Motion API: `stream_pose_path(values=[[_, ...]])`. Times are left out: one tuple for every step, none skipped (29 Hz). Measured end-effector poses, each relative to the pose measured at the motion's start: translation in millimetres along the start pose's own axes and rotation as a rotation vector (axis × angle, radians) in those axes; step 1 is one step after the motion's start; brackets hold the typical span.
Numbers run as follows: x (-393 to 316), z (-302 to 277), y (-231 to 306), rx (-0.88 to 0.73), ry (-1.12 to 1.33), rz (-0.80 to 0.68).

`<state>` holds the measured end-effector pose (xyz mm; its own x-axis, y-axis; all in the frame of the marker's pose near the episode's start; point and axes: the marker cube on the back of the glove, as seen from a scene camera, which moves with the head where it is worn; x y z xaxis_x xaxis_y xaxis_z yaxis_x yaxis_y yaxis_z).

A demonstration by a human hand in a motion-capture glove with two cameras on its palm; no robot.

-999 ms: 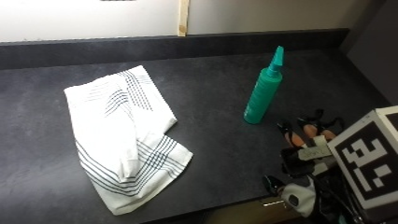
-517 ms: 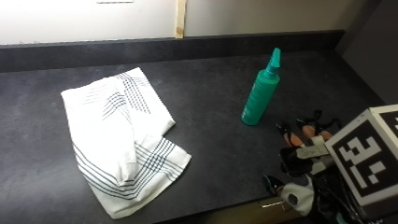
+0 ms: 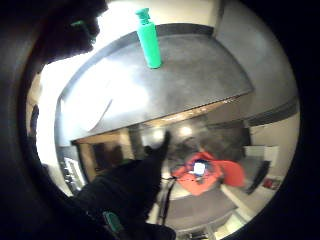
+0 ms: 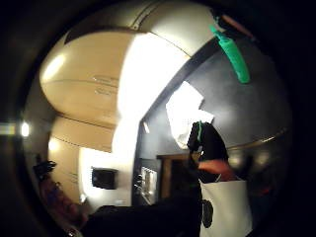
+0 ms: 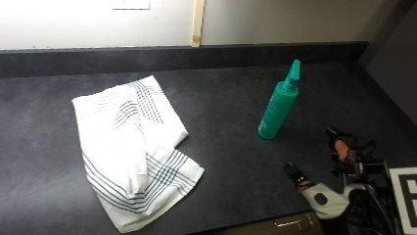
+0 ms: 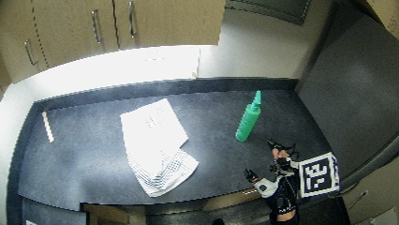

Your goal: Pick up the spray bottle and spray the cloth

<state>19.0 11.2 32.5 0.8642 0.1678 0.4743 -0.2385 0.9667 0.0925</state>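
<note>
I can read no writing anywhere from my feeds. The green spray bottle (image 5: 279, 104) standing on the worktop (image 5: 221, 112) carries no label, brand or number that I can make out in any view. The white cloth (image 5: 133, 147) shows only dark woven stripes, no lettering or tag. The cabinet doors (image 6: 93, 23) in the wide view are plain. The wall plate (image 5: 129, 4) in the outside view is blank as far as I can tell. In the little finger side palm view, a small white patch sits on an orange-red thing (image 3: 202, 172) on the floor, too small for me to read.
</note>
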Motion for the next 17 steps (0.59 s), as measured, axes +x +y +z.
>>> stream_pose_path(values=[[2.4,3.5,0.9,0.031,-0.096,0.029],[3.7,7.4,1.6,0.058,-0.204,0.056],[4.4,11.5,2.2,0.082,-0.317,0.081],[5.1,15.6,3.0,0.103,-0.426,0.104],[6.3,19.4,4.4,0.123,-0.522,0.129],[8.2,23.1,6.4,0.145,-0.605,0.156],[10.7,26.8,9.3,0.167,-0.673,0.185],[13.8,30.6,12.6,0.191,-0.729,0.216],[17.1,34.3,16.2,0.214,-0.774,0.246],[20.2,38.0,19.4,0.234,-0.810,0.275],[22.8,41.4,22.1,0.247,-0.839,0.299],[24.6,44.3,24.1,0.253,-0.861,0.320],[25.7,46.7,25.6,0.253,-0.875,0.338],[25.9,48.4,26.8,0.248,-0.881,0.355],[26.1,49.8,27.6,0.242,-0.880,0.369],[26.8,51.1,28.3,0.237,-0.873,0.380],[28.5,52.5,28.6,0.235,-0.862,0.386]])
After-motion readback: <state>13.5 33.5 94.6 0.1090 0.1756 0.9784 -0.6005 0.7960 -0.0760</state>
